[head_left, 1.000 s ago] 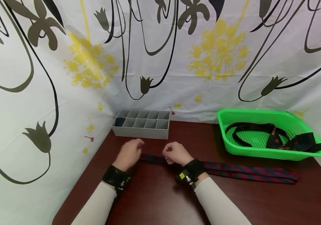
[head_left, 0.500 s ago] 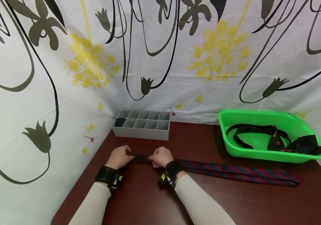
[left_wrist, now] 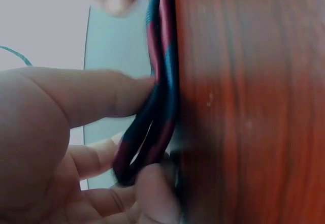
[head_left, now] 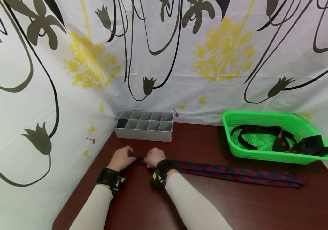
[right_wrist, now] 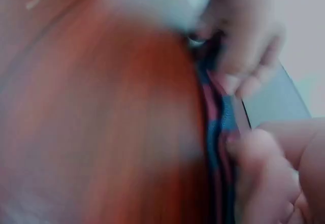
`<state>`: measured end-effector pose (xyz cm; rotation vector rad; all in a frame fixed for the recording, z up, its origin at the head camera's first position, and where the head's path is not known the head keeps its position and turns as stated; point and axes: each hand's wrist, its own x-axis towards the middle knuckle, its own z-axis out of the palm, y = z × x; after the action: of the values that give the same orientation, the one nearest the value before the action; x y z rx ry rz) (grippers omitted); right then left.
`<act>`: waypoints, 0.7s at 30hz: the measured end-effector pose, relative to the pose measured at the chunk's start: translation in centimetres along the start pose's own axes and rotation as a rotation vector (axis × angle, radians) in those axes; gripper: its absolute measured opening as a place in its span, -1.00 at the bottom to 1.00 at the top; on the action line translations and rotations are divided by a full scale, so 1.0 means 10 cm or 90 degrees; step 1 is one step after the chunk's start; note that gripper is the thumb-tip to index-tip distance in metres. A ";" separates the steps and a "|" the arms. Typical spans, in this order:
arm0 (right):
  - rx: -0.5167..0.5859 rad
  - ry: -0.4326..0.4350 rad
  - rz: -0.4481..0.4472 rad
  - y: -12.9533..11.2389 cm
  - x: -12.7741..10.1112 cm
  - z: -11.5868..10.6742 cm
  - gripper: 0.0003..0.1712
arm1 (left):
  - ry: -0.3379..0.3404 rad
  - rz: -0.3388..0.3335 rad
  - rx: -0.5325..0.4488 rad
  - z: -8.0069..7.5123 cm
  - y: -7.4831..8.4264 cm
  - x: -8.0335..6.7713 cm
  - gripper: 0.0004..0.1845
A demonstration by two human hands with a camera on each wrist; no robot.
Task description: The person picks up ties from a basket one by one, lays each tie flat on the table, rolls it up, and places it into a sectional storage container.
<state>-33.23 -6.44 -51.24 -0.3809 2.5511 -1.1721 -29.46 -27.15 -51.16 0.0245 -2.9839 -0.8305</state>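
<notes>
A necktie (head_left: 238, 175) with red and navy stripes lies doubled lengthwise across the table. At its left end, my left hand (head_left: 122, 158) pinches the folded loop. The left wrist view shows the thumb (left_wrist: 111, 94) on the tie and a fingertip (left_wrist: 157, 191) by the bend. Close beside it, my right hand (head_left: 155, 157) has curled fingers at the tie's edge. In the right wrist view a blurred fingertip (right_wrist: 254, 145) meets the striped cloth (right_wrist: 216, 132). Part of the tie is hidden under the right hand.
Behind the hands stands a grey divided box (head_left: 143, 135) with a dark rolled item (head_left: 122, 123) in one compartment. A green basket (head_left: 267, 156) at the back right holds a dark patterned tie (head_left: 281, 140), its end hanging over the rim. Patterned cloth walls enclose the table (head_left: 238, 207).
Both hands have moved left and come down to the tie's left end. The left hand has taken hold of the loop. The right hand has slid further left, close to it.
</notes>
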 end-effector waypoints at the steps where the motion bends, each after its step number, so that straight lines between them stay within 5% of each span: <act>1: 0.049 -0.011 0.019 0.01 0.01 0.01 -0.70 | 0.001 -0.003 -0.005 0.00 0.00 0.01 -0.57; 5: 0.137 -0.035 0.070 0.03 0.07 0.04 -0.72 | 0.002 -0.032 -0.019 -0.01 0.00 0.04 -0.56; 12: -0.069 -0.057 0.045 -0.02 0.14 -0.01 -0.59 | 0.002 -0.029 -0.061 -0.05 -0.01 0.07 -0.56; 15: -0.077 -0.067 0.051 0.00 0.15 -0.01 -0.58 | 0.002 -0.025 -0.080 -0.05 0.00 0.07 -0.55; 18: -0.052 -0.063 0.047 0.04 0.14 0.01 -0.54 | -0.008 -0.033 -0.150 -0.07 -0.01 0.07 -0.58; 21: -0.034 -0.051 0.031 0.06 0.13 0.03 -0.51 | -0.033 -0.046 -0.288 -0.09 0.00 0.07 -0.60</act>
<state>-34.41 -6.80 -52.07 -0.3692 2.5115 -1.0530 -30.11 -27.68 -50.38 0.0952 -2.7768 -1.5126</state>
